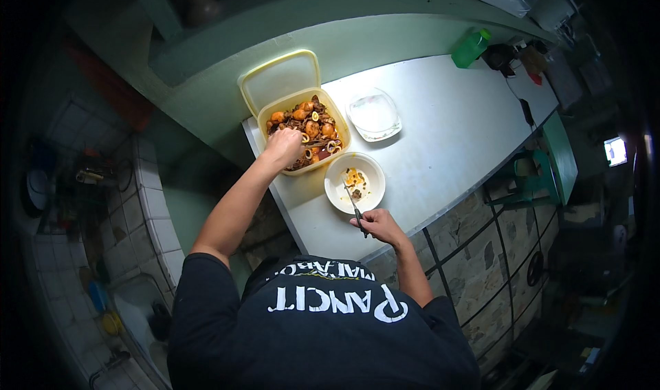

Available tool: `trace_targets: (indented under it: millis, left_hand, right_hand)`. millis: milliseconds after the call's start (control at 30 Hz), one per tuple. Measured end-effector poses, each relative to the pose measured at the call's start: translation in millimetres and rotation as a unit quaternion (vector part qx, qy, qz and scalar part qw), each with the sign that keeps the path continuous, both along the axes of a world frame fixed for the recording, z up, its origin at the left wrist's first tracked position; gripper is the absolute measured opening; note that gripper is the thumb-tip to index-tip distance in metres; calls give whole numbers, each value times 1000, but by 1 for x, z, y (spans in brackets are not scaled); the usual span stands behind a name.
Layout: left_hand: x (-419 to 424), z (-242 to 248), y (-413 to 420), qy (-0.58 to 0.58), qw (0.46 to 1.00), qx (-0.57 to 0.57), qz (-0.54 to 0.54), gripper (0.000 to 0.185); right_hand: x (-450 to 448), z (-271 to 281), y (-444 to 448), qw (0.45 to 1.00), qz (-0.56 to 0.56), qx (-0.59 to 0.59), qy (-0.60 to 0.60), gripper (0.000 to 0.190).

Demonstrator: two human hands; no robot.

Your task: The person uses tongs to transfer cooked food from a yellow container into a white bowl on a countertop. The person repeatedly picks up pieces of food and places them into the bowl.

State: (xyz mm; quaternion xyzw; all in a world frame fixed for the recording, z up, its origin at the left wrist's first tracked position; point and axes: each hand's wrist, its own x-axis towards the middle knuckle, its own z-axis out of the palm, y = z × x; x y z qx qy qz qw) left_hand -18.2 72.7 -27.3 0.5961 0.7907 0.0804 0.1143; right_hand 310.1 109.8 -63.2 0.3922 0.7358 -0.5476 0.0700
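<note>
My left hand (284,145) reaches over the near-left part of a yellowish plastic food container (342,115). Its fingertips dip toward the food and are hidden, so I cannot tell whether they hold anything. Inside the container lies saucy brown food (312,128) with orange-brown round pieces and pale onion-like rings. My right hand (382,226) grips a slim metal cutting tool with a black handle (359,221); scissors or knife, I cannot tell. Its blade slants over a white bowl (333,196), which holds orange sauce smears and small dark scraps (356,193).
Against the wall leans the container's translucent lid (282,80). A squarish clear-and-white dish (374,115) sits right of the container on the white table (438,127). Farther right stand a green bottle (469,50) and dark clutter. A sink (136,307) is at left, a green chair (536,176) at right.
</note>
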Motion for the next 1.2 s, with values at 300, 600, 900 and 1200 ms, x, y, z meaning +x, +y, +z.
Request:
trace_targets:
  millis: [300,600,900,1200]
  left_hand:
    - [-33,66,-38,41,994,97,-19,18]
    - [-43,81,-78,77,975,200,-54,16]
    - [-39,74,-100,101,959,253,-83,17]
    - [-32,61,-108,83,956,273,-72,16]
  right_hand:
    - [-70,12,48,976,-33,-173,130,48]
    - [-129,16,62,847,-4,-457,271,60]
    - [-147,20,56,881,-20,-411,233,60]
    - [-151,14,46,886,-18,-401,230,62]
